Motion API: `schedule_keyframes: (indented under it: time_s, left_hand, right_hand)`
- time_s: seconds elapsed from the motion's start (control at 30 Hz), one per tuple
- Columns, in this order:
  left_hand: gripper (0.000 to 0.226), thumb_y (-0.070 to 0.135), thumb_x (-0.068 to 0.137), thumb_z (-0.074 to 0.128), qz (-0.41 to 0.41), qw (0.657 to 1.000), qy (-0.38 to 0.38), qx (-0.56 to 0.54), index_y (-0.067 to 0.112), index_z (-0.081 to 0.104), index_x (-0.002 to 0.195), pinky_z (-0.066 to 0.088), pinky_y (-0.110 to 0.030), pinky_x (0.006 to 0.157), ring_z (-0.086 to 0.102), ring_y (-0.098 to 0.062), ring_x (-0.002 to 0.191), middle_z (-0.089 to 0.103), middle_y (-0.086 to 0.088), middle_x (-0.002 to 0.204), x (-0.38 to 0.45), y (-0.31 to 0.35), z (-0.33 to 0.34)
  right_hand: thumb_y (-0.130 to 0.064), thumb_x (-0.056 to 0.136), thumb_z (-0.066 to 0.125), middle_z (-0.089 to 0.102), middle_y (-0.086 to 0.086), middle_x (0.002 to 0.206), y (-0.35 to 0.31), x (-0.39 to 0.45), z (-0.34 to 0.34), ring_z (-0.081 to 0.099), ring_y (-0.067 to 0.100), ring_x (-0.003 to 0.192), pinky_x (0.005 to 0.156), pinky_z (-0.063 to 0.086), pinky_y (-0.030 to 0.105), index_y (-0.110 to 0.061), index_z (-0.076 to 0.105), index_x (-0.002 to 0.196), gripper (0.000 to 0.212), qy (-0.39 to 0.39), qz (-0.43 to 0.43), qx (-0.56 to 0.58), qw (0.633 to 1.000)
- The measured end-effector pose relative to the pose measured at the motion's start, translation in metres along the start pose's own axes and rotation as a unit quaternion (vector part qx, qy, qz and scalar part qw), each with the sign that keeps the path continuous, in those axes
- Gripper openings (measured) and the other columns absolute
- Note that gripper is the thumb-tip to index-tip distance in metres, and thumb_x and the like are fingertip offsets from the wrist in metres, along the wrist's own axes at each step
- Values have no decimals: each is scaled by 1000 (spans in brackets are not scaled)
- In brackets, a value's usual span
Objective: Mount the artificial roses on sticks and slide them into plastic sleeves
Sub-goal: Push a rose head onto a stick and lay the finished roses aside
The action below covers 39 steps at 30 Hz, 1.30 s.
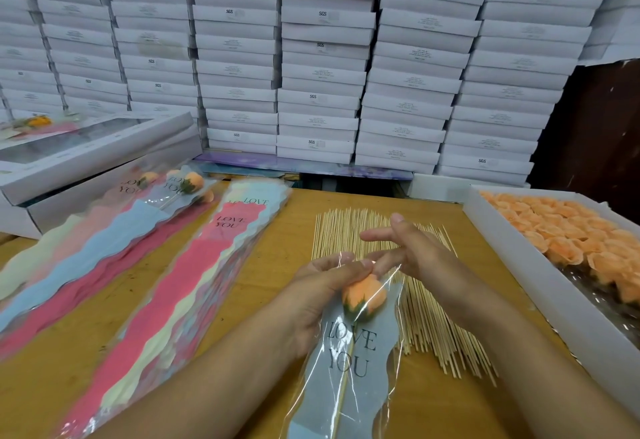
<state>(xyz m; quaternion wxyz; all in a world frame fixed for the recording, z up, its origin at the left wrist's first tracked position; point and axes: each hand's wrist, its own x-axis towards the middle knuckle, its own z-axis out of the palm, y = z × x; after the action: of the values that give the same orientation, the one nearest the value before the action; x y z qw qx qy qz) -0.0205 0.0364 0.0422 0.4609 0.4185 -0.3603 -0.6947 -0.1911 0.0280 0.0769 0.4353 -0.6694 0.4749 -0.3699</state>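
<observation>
At the far left, flat white cardboard boxes (93, 147) sit stacked at the edge of the wooden desk (277, 251), with finished peach roses in sleeves (183, 184) lying just beside them. Next comes a fanned pile of empty pink, blue and cream plastic sleeves (207, 265) printed "LOVE YOU". The left hand (322, 286) curls its grip around the top of a clear grey-blue plastic sleeve (349, 352); the peach artificial rose (363, 296) on its thin wooden stick (341, 393) sits inside that sleeve, just under the fingers. The right hand (412, 248) hovers just above, fingers spread and straight, one fingertip touching the sleeve's open mouth. Under both hands lies a spread of bare bamboo sticks (433, 327). At the right, a white tray (519, 258) holds rows of loose peach rose heads (561, 230)
</observation>
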Motion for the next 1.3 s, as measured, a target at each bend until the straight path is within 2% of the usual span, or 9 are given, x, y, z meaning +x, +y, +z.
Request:
schedule_keyframes:
  time_s: [0.27,0.4,0.53,0.73,0.87,0.97,1.07,1.17,1.3]
  left_hand:
    - [70,24,61,86,8,1000,-2,15,12,58,125,59,-32,61,76,-22,84,77,-10,103,0,-1,0]
    - [64,31,62,82,19,999,4,33,12,63,120,56,-39,86,73,-19,88,78,-5,100,1,-3,-1]
    - [56,25,70,82,15,1000,4,16,10,63,121,55,-25,56,74,-13,72,79,-6,93,2,-3,-1]
    - [47,10,84,76,8,1000,10,-7,0,60,127,56,-30,60,70,-15,64,76,-9,83,6,-5,-1]
    - [46,11,83,77,5,1000,6,-11,2,62,124,53,-27,53,69,-15,61,76,-9,82,6,-3,-2]
    - [43,14,81,78,5,1000,8,-14,7,64,121,56,-29,58,71,-17,67,77,-11,90,5,-2,-2]
    - [47,13,74,80,7,999,9,-34,8,64,118,59,-30,60,74,-19,70,78,-12,94,5,0,-2]
    - [44,14,73,78,13,998,16,-54,8,64,114,59,-32,64,75,-20,74,78,-13,99,7,0,-2]
    - [23,15,93,67,12,997,51,-61,9,64,115,56,-28,52,74,-18,65,79,-9,92,8,4,-3]
  right_hand:
    - [-87,70,22,77,3,83,0,1,-4,64,-1,111,119,19,56,-37,60,122,81,-36,8,-7,999]
    - [-87,72,17,78,0,90,0,1,-4,61,-3,114,119,20,56,-38,57,124,82,-46,12,-20,999]
    - [-87,74,18,78,0,90,1,2,-2,58,2,122,119,17,56,-39,58,124,80,-57,20,-22,998]
    - [-91,71,19,78,-4,94,2,2,2,51,5,128,119,13,53,-45,57,126,81,-103,47,-45,993]
    - [-86,75,27,77,-11,94,1,1,1,54,4,125,118,20,53,-35,66,120,79,-86,30,-53,994]
    - [-77,82,39,78,-6,97,1,-1,-4,58,6,120,115,31,52,-38,65,118,59,-28,10,-39,999]
    - [-62,87,50,76,-9,104,2,-5,-10,65,4,109,106,43,43,-34,66,117,44,54,-12,-11,998]
    - [-59,75,59,75,-7,109,4,-11,-12,70,8,99,90,55,37,-30,65,116,50,116,34,65,991]
    - [-53,62,78,73,8,108,11,-22,-3,75,22,91,73,61,36,-21,62,116,66,25,158,165,973]
